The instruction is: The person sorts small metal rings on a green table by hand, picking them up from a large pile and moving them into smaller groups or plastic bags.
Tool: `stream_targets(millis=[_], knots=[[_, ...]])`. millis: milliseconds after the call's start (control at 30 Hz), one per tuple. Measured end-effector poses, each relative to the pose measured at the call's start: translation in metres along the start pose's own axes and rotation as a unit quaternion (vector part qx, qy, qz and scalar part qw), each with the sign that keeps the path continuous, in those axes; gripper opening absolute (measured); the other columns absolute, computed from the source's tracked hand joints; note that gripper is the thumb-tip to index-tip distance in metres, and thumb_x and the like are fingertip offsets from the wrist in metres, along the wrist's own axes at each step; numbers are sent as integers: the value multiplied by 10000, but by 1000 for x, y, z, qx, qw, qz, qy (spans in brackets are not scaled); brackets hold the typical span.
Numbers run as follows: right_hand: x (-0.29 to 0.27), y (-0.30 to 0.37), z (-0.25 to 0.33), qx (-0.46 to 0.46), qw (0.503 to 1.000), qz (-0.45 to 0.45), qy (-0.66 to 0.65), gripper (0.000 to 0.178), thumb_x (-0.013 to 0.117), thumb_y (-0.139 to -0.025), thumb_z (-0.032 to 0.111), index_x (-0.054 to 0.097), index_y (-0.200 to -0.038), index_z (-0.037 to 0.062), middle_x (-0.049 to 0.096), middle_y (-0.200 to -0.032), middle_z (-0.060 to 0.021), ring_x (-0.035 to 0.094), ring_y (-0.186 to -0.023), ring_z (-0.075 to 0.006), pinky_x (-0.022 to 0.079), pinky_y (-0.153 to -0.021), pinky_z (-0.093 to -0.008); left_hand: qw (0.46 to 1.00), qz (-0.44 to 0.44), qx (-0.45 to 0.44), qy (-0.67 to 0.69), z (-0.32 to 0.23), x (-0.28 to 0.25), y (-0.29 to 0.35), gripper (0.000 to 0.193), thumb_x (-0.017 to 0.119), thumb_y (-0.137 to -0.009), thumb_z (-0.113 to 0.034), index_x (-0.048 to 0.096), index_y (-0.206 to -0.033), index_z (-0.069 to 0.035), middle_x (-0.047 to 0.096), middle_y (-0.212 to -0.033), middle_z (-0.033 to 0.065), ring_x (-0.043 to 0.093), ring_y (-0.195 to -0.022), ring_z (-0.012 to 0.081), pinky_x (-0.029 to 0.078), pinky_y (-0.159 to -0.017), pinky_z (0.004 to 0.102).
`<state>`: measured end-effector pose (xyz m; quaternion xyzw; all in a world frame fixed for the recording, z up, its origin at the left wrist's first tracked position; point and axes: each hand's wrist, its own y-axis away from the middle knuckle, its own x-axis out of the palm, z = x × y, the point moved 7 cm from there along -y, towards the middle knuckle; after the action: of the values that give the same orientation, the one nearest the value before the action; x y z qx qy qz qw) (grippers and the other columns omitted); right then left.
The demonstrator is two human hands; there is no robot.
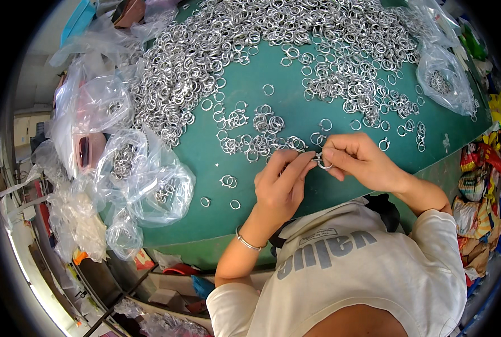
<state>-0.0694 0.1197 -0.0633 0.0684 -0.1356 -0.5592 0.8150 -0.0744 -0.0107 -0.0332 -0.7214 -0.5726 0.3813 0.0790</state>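
Close to the table's near edge, my left hand (281, 182) and my right hand (357, 160) meet at the fingertips. Between them is a small silver metal ring (324, 164), pinched by my right thumb and fingers. My left fingers are bent together at the ring's other side, and what lies inside their curl is partly hidden. Just beyond my hands lies a loose cluster of similar silver rings (256, 146). A few single rings (235, 204) rest on the green tabletop (205, 168) to the left of my left hand.
A large heap of silver rings (205, 56) covers the far side of the table. Clear plastic bags with rings stand at left (160, 185) and far right (444, 81). Colourful packets (475, 185) sit beyond the right edge. Shelves with bags (166, 323) are below the near edge.
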Motion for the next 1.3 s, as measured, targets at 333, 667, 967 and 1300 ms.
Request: stream_targets(millis=[333, 667, 967, 1300], knots=[[-1, 9, 18, -66, 975, -82, 194, 160, 508, -890, 91, 553, -770, -4, 515, -551, -66, 465, -452, -147, 354, -438, -286, 997, 39, -50, 37, 0, 8, 3, 207, 652, -734, 37, 594, -931, 8, 547, -796, 88, 540, -540, 202, 419, -426, 291], [5, 19, 28, -220, 911, -127, 325, 97, 557, -845, 66, 551, -777, -4, 525, -589, -143, 514, -494, -309, 395, -455, -356, 993, 81, -32, 75, 2, 7, -1, 195, 632, -752, 32, 590, -941, 6, 533, -775, 96, 531, -537, 196, 422, -453, 292], [2, 18, 33, -187, 918, -158, 312, 93, 586, -819, 43, 553, -748, -9, 544, -583, -126, 527, -460, -247, 389, -431, -328, 988, 1, -152, 29, -2, 3, 16, 290, 692, -729, -17, 569, -991, 7, 493, -732, 84, 488, -530, 180, 407, -445, 279], [9, 10, 29, -168, 949, -88, 253, 160, 562, -847, 76, 500, -728, -11, 470, -616, -96, 441, -486, -180, 330, -442, -298, 992, 83, -82, -41, -13, 18, 11, 299, 661, -751, -23, 535, -1019, 20, 512, -816, 121, 536, -563, 265, 431, -455, 325]])
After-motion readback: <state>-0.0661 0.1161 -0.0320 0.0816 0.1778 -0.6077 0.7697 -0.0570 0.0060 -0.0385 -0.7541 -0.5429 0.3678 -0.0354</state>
